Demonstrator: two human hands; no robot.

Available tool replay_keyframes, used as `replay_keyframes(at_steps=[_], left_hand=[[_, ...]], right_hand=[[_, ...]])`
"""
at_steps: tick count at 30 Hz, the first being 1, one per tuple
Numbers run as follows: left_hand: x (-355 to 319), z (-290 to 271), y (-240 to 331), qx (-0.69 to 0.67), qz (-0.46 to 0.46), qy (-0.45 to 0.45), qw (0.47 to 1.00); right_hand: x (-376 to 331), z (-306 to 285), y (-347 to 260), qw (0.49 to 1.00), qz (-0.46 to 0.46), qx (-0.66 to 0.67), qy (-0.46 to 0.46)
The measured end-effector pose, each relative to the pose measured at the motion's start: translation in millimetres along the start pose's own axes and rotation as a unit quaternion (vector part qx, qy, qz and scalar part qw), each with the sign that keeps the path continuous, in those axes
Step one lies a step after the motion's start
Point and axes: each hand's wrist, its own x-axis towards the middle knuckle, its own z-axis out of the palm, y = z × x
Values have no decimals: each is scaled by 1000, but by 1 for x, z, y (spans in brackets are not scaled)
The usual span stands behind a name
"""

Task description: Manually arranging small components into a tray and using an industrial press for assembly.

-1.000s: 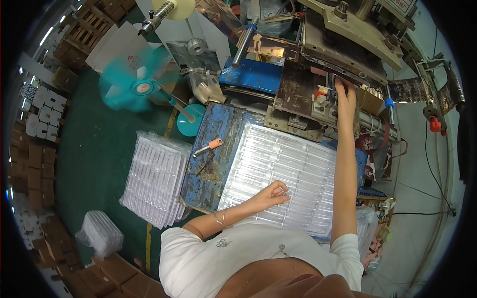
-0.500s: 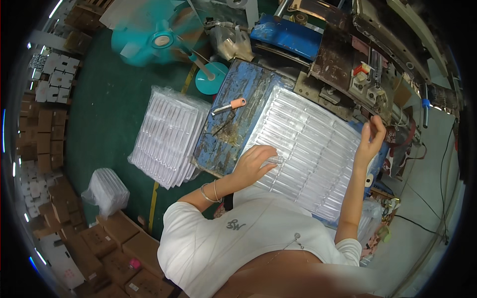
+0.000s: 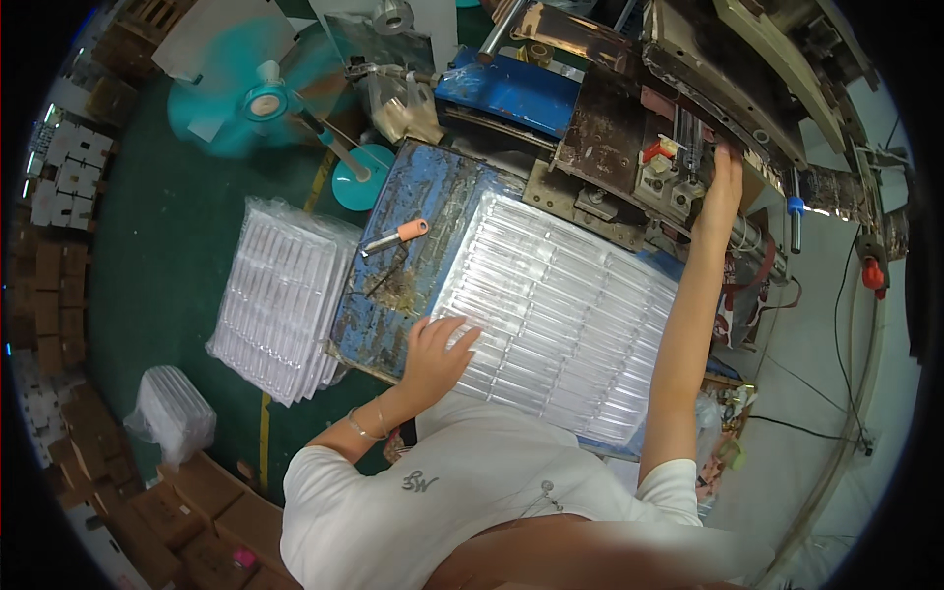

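Observation:
A wide clear plastic tray (image 3: 551,305) with rows of long narrow slots lies on the worn blue-painted bench. Over its near left edge is my left hand (image 3: 438,356), fingers spread and nothing visible in them. My right arm stretches forward past the tray's right side. At the machine's metal fixture (image 3: 669,187), my right hand (image 3: 722,192) has its fingers stretched out beside the small red-topped part; its palm side and thumb are partly hidden.
An orange-handled tool (image 3: 398,237) lies on the bench (image 3: 393,202). A spinning teal fan (image 3: 264,101) stands beyond at left. Stacked clear trays (image 3: 280,300) stand left of the bench. The dark press machine (image 3: 629,118) rises at far right; cardboard boxes (image 3: 211,497) sit at lower left.
My right hand has moved forward into the machine's fixture area. The left hand has let go of a small clear ribbed piece and opened at the tray's edge. The view has shifted right.

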Motion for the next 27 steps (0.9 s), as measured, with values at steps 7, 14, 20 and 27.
replay_keyframes(at_steps=[7, 14, 20, 27], left_hand=[[-36, -6, -15, -13, -22, -46, 999], [-24, -9, -19, -50, -34, -91, 994], [-23, -8, -22, -43, -4, -92, 995], [-10, -30, -2, -142, -78, -91, 983]], right_hand=[[14, 10, 17, 997, 16, 66, -18], [8, 20, 12, 998, -10, 56, -2], [9, 18, 13, 998, -15, 65, 5], [12, 14, 16, 999, -15, 31, -3]])
